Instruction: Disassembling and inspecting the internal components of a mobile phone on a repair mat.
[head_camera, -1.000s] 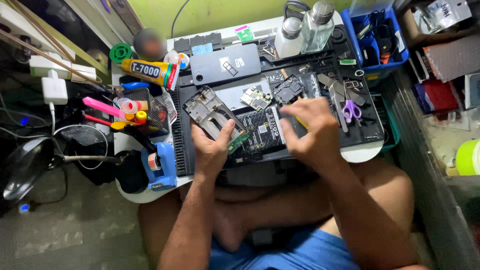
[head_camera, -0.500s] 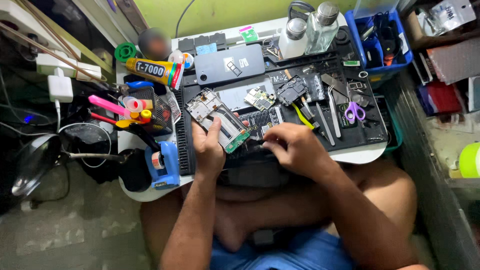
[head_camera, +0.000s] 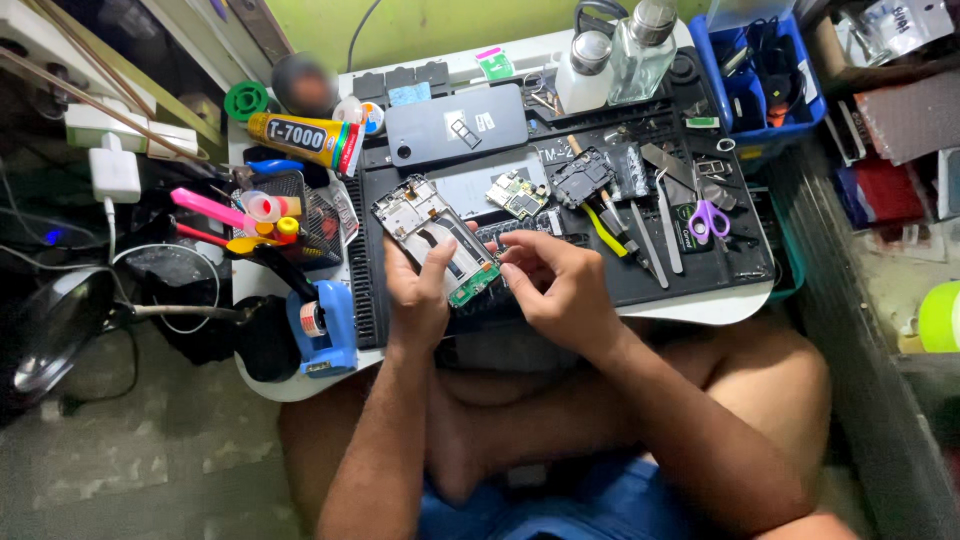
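My left hand grips an opened phone frame with its inner parts exposed, holding it tilted above the black work mat. A small green circuit board sits at the frame's lower end. My right hand has its fingertips pinched at that lower end, touching the frame beside the green board. Whether the fingers hold a small part is hidden.
On the mat lie a dark phone back cover, loose circuit boards, tweezers, a yellow-handled tool and purple scissors. A glue tube and mesh cup of tools stand left; bottles and a blue bin behind.
My left hand picked the phone frame up off the mat and drew it closer. My right hand left the mat's centre and came to the frame's lower end.
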